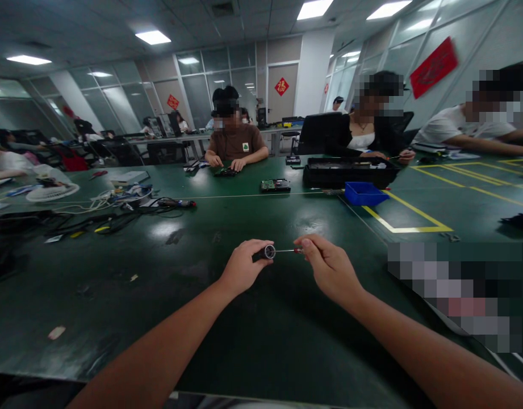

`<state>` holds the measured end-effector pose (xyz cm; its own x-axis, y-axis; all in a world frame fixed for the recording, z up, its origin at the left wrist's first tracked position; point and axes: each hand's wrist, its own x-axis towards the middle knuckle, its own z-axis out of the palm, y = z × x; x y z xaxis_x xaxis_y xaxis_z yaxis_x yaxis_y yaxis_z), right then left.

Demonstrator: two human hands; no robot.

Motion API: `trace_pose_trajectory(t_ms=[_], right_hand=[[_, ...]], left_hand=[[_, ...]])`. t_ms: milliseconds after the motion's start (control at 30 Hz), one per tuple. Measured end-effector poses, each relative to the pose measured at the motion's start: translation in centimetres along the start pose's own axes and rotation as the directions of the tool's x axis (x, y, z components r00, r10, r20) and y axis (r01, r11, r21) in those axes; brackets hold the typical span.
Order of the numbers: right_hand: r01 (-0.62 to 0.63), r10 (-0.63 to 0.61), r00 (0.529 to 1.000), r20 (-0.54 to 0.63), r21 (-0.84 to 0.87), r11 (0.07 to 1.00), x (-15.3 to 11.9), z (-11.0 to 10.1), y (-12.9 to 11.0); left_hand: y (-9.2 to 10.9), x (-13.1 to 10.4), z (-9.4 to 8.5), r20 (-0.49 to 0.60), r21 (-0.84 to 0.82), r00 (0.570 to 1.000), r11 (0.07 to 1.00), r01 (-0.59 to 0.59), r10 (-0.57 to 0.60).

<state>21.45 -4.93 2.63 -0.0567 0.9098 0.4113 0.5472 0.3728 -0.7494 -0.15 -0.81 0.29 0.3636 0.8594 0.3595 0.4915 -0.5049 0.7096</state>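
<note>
My left hand (243, 267) is closed around a short black cylinder (268, 252) whose round, pale-rimmed end faces right. From the other side, my right hand (331, 268) grips a screwdriver (285, 250) by its red handle. The thin metal shaft points left, and its tip is at the cylinder's open end; whether it touches inside I cannot tell. Both hands are held just above the green tabletop (180, 318). My fingers hide most of the cylinder's body and much of the handle.
A blue bin (364, 193) and a long black case (350, 172) stand ahead to the right. A circuit-board device (275, 185) lies ahead. Tangled cables (129, 199) and a white fan (52, 184) are at left. A person in a brown shirt (235, 142) works opposite.
</note>
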Motion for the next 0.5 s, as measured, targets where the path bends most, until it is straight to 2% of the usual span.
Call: trace_pose_trajectory(t_ms=[133,233,267,333,400,433,500], right_hand=[[-0.055,0.067,0.996,-0.060,0.174,0.983,0.2,0.3,0.3],[-0.141,0.171,0.984,-0.055,0.355,0.924,0.8,0.6,0.6],[-0.161,0.206,0.976,-0.063,0.423,0.891,1.0,0.6,0.8],[-0.227,0.311,0.950,-0.038,0.603,0.765,1.4,0.7,1.1],[-0.321,0.373,0.923,0.090,0.715,0.621,1.6,0.8,1.3],[-0.339,0.380,0.917,0.122,0.742,0.579,1.7,0.7,1.4],[-0.310,0.369,0.925,0.091,0.743,0.593,1.6,0.7,1.5]], left_hand=[[0.1,0.0,-0.1,-0.009,0.010,1.000,1.000,0.029,-0.029],[0.1,0.0,-0.2,-0.016,-0.001,1.000,1.000,0.019,-0.019],[0.1,0.0,-0.2,-0.010,-0.001,1.000,1.000,0.005,-0.005],[0.0,0.0,-0.2,0.012,0.015,1.000,1.000,-0.017,0.017],[0.0,0.0,-0.3,0.019,0.043,1.000,0.999,-0.023,0.022],[0.0,0.0,-0.4,0.013,0.051,1.000,0.998,-0.021,0.020],[0.0,0.0,-0.4,-0.008,0.055,1.000,0.998,-0.018,0.018]])
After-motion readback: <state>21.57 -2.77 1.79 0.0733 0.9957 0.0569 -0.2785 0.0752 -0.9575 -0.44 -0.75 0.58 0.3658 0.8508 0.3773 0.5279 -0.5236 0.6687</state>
